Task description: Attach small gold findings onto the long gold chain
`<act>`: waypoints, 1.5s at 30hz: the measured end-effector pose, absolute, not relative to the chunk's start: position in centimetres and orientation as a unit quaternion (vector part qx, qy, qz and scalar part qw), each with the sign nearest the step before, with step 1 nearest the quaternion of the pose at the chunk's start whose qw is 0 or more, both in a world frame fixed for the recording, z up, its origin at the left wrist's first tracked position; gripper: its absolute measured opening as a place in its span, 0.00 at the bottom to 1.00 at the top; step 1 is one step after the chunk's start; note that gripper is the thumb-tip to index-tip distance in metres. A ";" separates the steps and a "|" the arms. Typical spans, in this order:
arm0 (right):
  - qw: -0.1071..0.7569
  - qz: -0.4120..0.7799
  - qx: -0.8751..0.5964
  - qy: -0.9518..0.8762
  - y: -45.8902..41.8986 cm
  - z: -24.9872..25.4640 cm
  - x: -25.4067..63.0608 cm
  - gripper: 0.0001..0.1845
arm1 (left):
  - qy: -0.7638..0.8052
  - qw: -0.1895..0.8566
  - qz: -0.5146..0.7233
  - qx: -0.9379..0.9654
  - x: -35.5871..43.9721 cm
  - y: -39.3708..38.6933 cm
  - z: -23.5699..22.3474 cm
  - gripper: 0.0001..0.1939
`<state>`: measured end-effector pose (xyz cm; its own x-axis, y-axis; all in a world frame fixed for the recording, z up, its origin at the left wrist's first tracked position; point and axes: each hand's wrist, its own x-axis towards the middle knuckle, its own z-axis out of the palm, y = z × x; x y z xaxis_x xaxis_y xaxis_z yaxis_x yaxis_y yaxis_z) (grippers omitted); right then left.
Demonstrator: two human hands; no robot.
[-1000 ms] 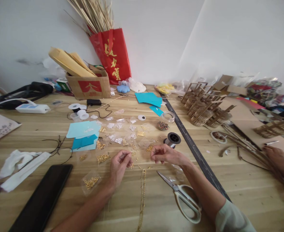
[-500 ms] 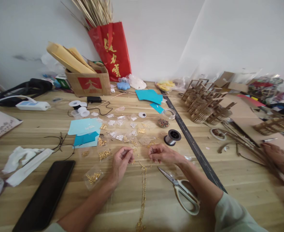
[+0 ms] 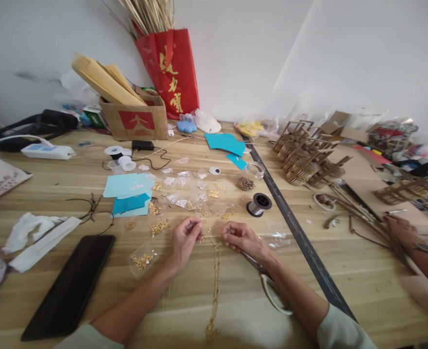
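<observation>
My left hand (image 3: 185,241) is closed in a pinch, and small gold pieces (image 3: 202,239) peek out at its fingertips. Facing it across a narrow gap, my right hand (image 3: 243,237) is also pinched; what its fingers hold, if anything, is too small to make out. Between and below the hands a gold chain (image 3: 216,278) lies lengthwise on the wooden table. Scissors with pale handles (image 3: 274,295) lie partly covered by my right hand and forearm. Beyond the hands are small clear bags of gold findings (image 3: 158,228) and silver ones (image 3: 180,201).
A wire spool (image 3: 259,204) and a dish of beads (image 3: 246,182) stand behind my right hand. A phone (image 3: 70,286) lies at left, blue cards (image 3: 130,196) behind it. Woven baskets (image 3: 304,160) stand at right, near another person's hand (image 3: 403,235).
My right hand has moved down and slightly left, closer to my left hand, and its arm now covers more of the scissors. The left hand stays pinched; the view has shifted slightly.
</observation>
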<state>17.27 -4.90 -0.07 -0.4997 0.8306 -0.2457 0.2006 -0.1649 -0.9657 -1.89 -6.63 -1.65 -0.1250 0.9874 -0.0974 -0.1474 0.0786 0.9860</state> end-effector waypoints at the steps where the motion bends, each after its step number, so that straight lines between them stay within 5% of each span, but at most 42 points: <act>1: 0.256 0.625 -0.434 -0.596 -5.0 -0.3 17.3 0.15 | 0.517 0.522 0.543 0.407 -1.9 -6.6 -1.6 0.10; 8: 0.338 0.484 -0.473 -0.655 -6.6 -1.1 17.9 0.12 | 0.515 0.518 0.544 0.413 -1.9 -6.7 -1.6 0.09; 17: 0.325 0.339 -0.496 -0.731 -7.5 -1.5 18.9 0.08 | 0.514 0.529 0.546 0.398 -2.0 -6.8 -1.8 0.11; 30: 0.376 0.399 -0.490 -0.678 -6.5 1.0 15.4 0.10 | 0.509 0.527 0.543 0.411 -2.1 -6.8 -1.5 0.10; 45: 0.485 0.465 -0.502 -0.544 -4.1 -1.6 17.2 0.14 | 0.522 0.524 0.532 0.412 -2.0 -6.8 -1.6 0.10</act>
<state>17.17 -4.08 -1.56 -0.0256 0.9978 0.0604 0.0951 0.0626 -0.9935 -2.04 -6.79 -1.62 -0.1117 0.9877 -0.1097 -0.1280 0.0952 0.9872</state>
